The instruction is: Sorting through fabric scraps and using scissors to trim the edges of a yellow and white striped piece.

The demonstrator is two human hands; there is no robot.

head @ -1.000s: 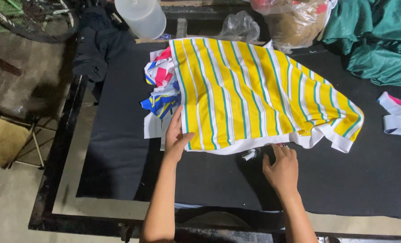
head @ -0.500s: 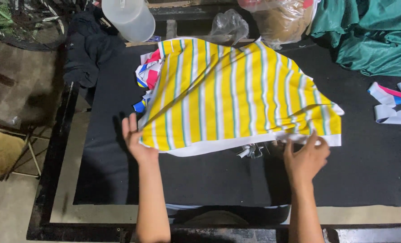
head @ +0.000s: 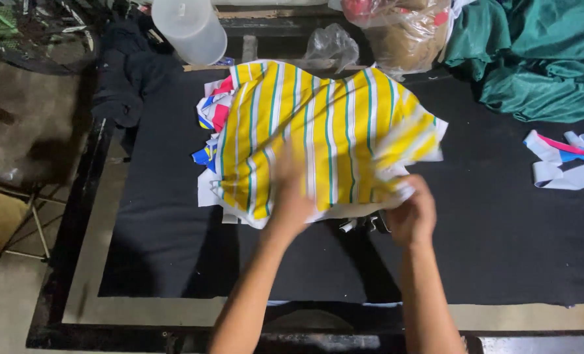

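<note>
On the black table, the left hand lies flat to press the yellow striped shirt down, while the right hand pinches its bottom edge to fold it.

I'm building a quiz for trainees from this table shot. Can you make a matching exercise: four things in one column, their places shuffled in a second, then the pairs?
Things:
1. striped yellow garment
2. green cloth heap
3. translucent plastic jug
4. white, pink and blue strips

Places:
A. far left edge of the table
B. right side of the black mat
C. far right corner
D. middle of the mat, under both hands

Pairs: 1-D, 2-C, 3-A, 4-B
</note>
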